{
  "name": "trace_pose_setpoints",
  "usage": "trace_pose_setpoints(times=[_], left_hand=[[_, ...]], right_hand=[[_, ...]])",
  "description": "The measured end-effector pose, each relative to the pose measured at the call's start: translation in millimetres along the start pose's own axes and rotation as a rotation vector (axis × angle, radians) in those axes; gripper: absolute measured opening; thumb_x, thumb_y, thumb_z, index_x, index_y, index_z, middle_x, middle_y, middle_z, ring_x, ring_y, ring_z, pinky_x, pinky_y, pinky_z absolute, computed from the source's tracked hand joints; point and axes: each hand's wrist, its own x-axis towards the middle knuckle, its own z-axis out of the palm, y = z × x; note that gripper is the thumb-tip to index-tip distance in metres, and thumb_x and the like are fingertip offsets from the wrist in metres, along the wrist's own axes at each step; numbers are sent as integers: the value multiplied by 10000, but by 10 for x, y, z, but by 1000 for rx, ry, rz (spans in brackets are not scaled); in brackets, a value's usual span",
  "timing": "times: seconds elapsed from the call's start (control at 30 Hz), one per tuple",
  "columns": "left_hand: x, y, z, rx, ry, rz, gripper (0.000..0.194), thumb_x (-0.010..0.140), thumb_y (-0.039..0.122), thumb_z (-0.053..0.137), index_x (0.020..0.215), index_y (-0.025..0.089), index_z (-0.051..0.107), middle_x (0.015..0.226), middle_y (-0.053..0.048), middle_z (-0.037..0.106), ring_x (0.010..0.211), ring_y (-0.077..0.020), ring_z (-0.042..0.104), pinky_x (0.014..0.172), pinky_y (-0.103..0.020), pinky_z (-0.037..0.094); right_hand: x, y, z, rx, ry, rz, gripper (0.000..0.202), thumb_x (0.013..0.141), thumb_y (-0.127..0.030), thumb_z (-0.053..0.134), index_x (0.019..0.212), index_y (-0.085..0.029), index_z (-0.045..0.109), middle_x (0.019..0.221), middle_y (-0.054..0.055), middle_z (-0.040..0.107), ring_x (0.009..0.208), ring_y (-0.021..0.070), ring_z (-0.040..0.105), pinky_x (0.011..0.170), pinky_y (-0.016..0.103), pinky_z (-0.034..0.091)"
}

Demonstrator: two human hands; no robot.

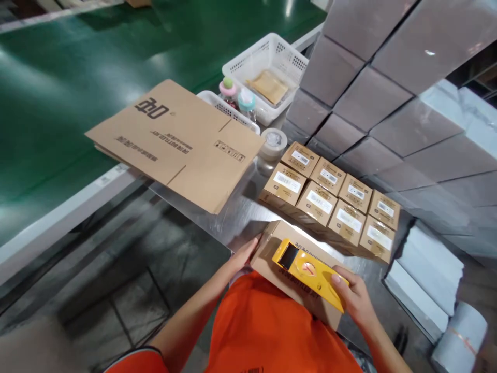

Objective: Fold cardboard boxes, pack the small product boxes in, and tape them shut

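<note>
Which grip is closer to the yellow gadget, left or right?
Right. The right grip holds the yellow handheld device by one end; the left grip is apart from it, at the left end of the cardboard carton.

Light is moderate and seems to come from above, laying whitish patches of glare on the smooth green conveyor belt and a bright strip on the grey metal tabletop. Small glints mark the film-wrapped grey cartons. The dark grey floor is dim. A soft shadow from the yellow plastic handheld tool falls on the brown cardboard carton. Fine print is soft; the lower left corner blurs, and wide-angle stretching tilts the edges.
</note>
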Motion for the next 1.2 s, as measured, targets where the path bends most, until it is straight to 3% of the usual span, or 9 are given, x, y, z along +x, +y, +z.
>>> trace_pose_setpoints(times=[0.1, 0.2, 0.27, 0.37, 0.5, 0.6, 0.83, 1.07, 1.2], left_hand=[[-8, 266, -167, 102, -49, 73, 1152, 716, 911, 351, 1558, 140, 195, 1654, -129, 136, 1527, -291, 116, 1250, -454, 112], [5, 680, -205, 540, -235, 261, 1491, 478, 830, 720, 1567, 140, -29, 1649, -164, -100, 1529, -319, -49, 1244, -475, 5], [61, 916, -153, 897, -368, 354, 1580, 425, 735, 811, 1549, 122, -115, 1628, -222, -139, 1513, -362, -115, 1206, -565, -81], [171, 1104, -59, 1170, -489, 359, 1595, 401, 681, 835, 1541, 81, -105, 1617, -274, -114, 1489, -418, -160, 1164, -639, -106], [215, 1144, -19, 1313, -482, 348, 1523, 433, 681, 799, 1549, 83, -49, 1630, -273, -45, 1498, -430, -113, 1167, -637, -83], [178, 1150, -11, 1393, -458, 349, 1489, 449, 628, 807, 1552, 89, -36, 1635, -269, -6, 1505, -424, -82, 1163, -633, -106], [133, 1208, 69, 1549, -455, 263, 1507, 396, 581, 843, 1555, 68, 27, 1628, -278, -30, 1500, -429, -97, 1169, -626, -107], [41, 1270, 168, 1742, -408, 217, 1486, 401, 561, 854, 1552, 52, 64, 1614, -301, 22, 1501, -440, -62, 1154, -663, -105], [-22, 1286, 592, 1793, -391, 212, 1506, 408, 614, 833, 1546, 22, 45, 1595, -324, -62, 1479, -459, -142, 1131, -692, -109]], right_hand=[[9, -30, -25, 37, -45, 41, 670, 747, -844, 463, 557, -203, 416, 563, -9, 382, 536, 131, 376, 480, 265, 293], [25, -49, -72, 84, -130, 57, 681, 719, -861, 481, 583, -194, 452, 597, -8, 405, 569, 133, 387, 506, 264, 295], [40, -45, -98, 110, -184, 58, 665, 713, -842, 523, 596, -190, 465, 611, -12, 411, 582, 128, 388, 514, 260, 286], [62, -41, -104, 141, -234, 63, 628, 724, -802, 567, 627, -183, 517, 608, -17, 426, 572, 121, 386, 503, 258, 277], [30, -34, -173, 124, -231, 42, 621, 741, -787, 556, 665, -172, 586, 629, -7, 479, 603, 128, 411, 530, 259, 309], [-127, 104, -411, 86, -215, 53, 609, 733, -770, 572, 616, -172, 560, 616, -12, 464, 602, 125, 408, 532, 256, 308], [-782, 990, -1093, 119, -114, 230, 607, 676, -768, 618, 567, -179, 516, 520, -36, 406, 508, 106, 362, 461, 242, 234], [-903, 1481, -1056, 177, -61, 170, 574, 667, -737, 605, 565, -178, 524, 544, -28, 404, 518, 114, 382, 479, 256, 243], [-874, 1605, -1004, 187, -70, 134, 540, 674, -705, 586, 562, -183, 502, 535, -35, 398, 510, 108, 379, 480, 252, 249]])
